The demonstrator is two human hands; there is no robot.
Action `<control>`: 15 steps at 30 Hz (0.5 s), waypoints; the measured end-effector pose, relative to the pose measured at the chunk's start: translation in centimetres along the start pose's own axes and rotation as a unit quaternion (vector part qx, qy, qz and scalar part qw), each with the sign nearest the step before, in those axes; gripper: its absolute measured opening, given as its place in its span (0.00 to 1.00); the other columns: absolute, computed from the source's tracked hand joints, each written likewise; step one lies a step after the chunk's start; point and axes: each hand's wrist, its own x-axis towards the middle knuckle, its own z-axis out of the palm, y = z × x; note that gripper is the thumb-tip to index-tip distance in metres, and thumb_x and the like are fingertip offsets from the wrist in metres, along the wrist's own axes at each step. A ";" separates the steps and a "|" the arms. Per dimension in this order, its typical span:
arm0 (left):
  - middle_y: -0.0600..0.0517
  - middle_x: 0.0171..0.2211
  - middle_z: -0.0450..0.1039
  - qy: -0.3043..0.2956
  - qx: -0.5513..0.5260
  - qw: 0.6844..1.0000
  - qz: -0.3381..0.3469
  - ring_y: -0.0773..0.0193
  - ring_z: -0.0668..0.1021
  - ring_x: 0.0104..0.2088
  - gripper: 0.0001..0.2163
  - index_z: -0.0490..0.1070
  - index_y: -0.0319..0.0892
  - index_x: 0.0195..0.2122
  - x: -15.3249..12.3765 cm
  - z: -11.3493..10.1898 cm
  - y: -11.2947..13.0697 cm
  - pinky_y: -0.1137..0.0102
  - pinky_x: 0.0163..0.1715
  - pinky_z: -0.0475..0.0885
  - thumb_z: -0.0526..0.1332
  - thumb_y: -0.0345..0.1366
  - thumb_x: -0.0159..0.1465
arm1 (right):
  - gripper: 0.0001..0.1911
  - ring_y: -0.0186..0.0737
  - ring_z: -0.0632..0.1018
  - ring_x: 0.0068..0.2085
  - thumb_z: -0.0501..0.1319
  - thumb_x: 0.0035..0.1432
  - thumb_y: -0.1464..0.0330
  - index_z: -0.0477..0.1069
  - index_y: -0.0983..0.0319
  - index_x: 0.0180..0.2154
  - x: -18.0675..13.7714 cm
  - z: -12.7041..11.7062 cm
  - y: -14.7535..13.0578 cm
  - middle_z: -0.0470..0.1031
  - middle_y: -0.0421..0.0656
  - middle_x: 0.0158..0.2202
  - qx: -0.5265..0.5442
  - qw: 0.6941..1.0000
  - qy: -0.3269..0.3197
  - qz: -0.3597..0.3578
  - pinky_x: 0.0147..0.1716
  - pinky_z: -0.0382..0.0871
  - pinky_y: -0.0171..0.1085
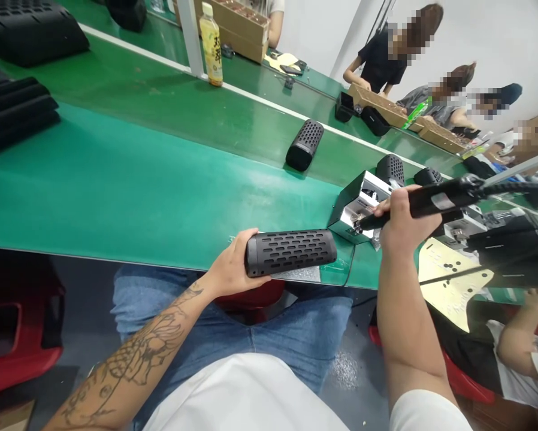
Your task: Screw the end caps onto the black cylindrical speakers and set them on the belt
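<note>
My left hand point(233, 267) is wrapped round one end of a black slotted speaker housing point(291, 250), which lies on its side at the front edge of the green table. My right hand point(406, 221) grips a black electric screwdriver point(440, 199), its cable running off to the right. The screwdriver's tip points left and down into the front of a metal screw feeder box point(356, 206). Whether a screw sits on the tip is too small to make out. The feeder stands just right of and behind the housing.
Another black housing point(305, 145) stands behind on the green belt point(233, 120). Stacked black parts point(15, 111) lie at the left, and a yellow drink bottle point(212, 45) is by the post. A yellow sheet point(451, 281) lies at the right, near a co-worker's arm point(523, 326).
</note>
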 end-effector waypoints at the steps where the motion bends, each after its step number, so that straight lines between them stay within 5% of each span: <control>1: 0.34 0.80 0.75 -0.001 0.004 1.000 -0.003 0.28 0.87 0.75 0.60 0.54 0.52 0.87 -0.1 0.1 0.0 0.38 0.76 0.87 0.88 0.43 0.60 | 0.25 0.39 0.78 0.20 0.85 0.65 0.45 0.79 0.53 0.36 1.3 -0.6 1.5 0.75 0.31 0.23 -0.038 0.999 0.034 -0.011 0.25 0.79 0.42; 5: 0.33 0.81 0.74 -0.010 0.006 1.000 -0.010 0.29 0.87 0.76 0.62 0.52 0.52 0.88 -0.1 0.0 0.0 0.38 0.77 0.86 0.88 0.42 0.60 | 0.28 0.40 0.75 0.19 0.84 0.62 0.43 0.74 0.52 0.34 3.2 -2.3 6.1 0.70 0.28 0.20 -0.030 0.998 0.051 0.022 0.21 0.75 0.42; 8: 0.33 0.82 0.73 -0.014 0.003 1.000 -0.017 0.29 0.85 0.78 0.62 0.52 0.51 0.89 0.0 0.0 0.0 0.38 0.78 0.85 0.88 0.43 0.60 | 0.31 0.38 0.73 0.18 0.85 0.59 0.40 0.72 0.51 0.35 2.3 -2.9 6.5 0.69 0.26 0.19 0.000 0.998 0.038 0.042 0.21 0.75 0.41; 11: 0.32 0.83 0.72 -0.013 -0.005 1.000 -0.027 0.28 0.85 0.79 0.63 0.51 0.50 0.90 0.2 0.0 0.1 0.37 0.79 0.84 0.88 0.46 0.61 | 0.32 0.37 0.74 0.19 0.86 0.58 0.39 0.74 0.52 0.35 1.1 -2.8 4.5 0.71 0.27 0.20 0.004 0.998 0.027 0.049 0.23 0.78 0.43; 15: 0.31 0.84 0.71 -0.018 -0.020 0.999 -0.036 0.28 0.83 0.80 0.65 0.49 0.50 0.91 0.3 0.0 0.3 0.37 0.81 0.82 0.88 0.48 0.62 | 0.28 0.38 0.74 0.20 0.86 0.65 0.43 0.75 0.52 0.38 -1.4 -1.1 -1.6 0.70 0.28 0.23 0.057 0.998 0.022 0.032 0.23 0.79 0.42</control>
